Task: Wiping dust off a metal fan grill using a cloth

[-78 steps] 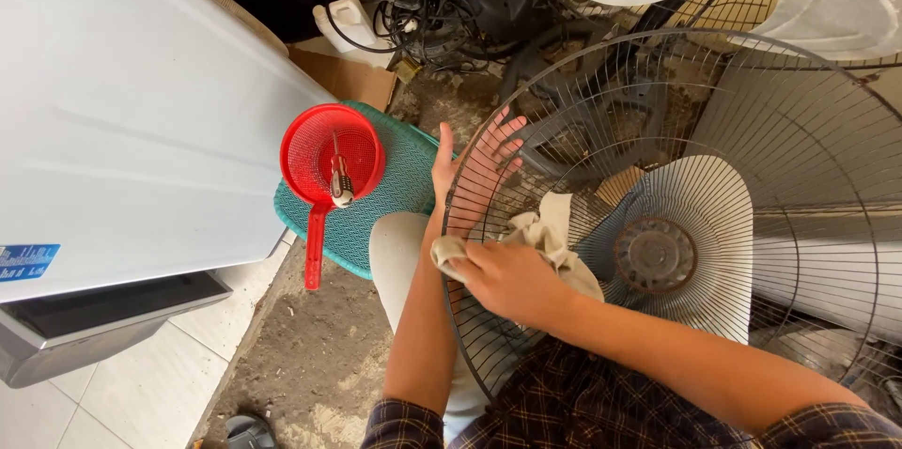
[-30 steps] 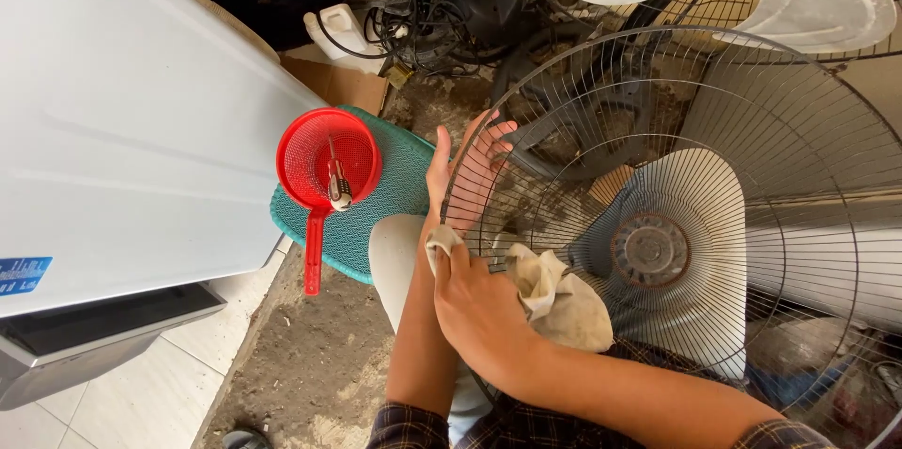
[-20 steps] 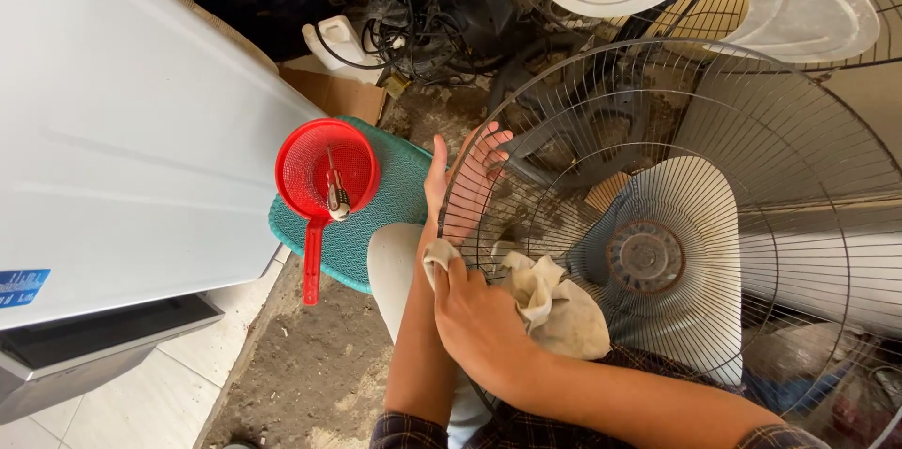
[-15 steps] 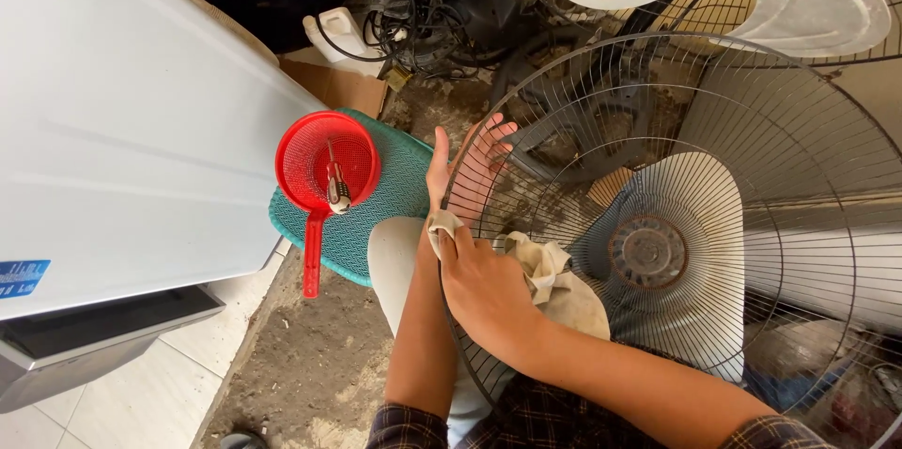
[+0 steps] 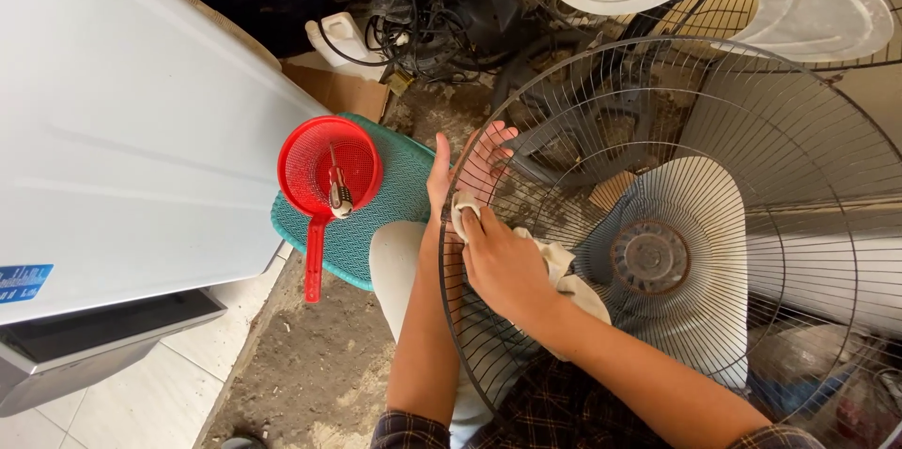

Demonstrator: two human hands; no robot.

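Across your lap, the wire fan guard [image 5: 676, 224] looks light and springy; your left hand [image 5: 465, 167] spreads open behind its rim while your right hand [image 5: 503, 261] pinches the soft rag [image 5: 564, 270] there.

Red strainer [image 5: 329, 165] on teal woven-pattern stool [image 5: 381, 214]. Off-white cloth [image 5: 564, 270] against dark grey wire fan guard [image 5: 752, 130]. White appliance [image 5: 122, 130]; dark plaid sleeves [image 5: 564, 411].

The right hand [image 5: 507, 266] presses a pale cloth [image 5: 564, 270] against the wire fan guard [image 5: 752, 111], while the left hand [image 5: 465, 167] lies flat behind its wires. A red strainer [image 5: 324, 181] rests on a teal stool [image 5: 376, 214] nearby.
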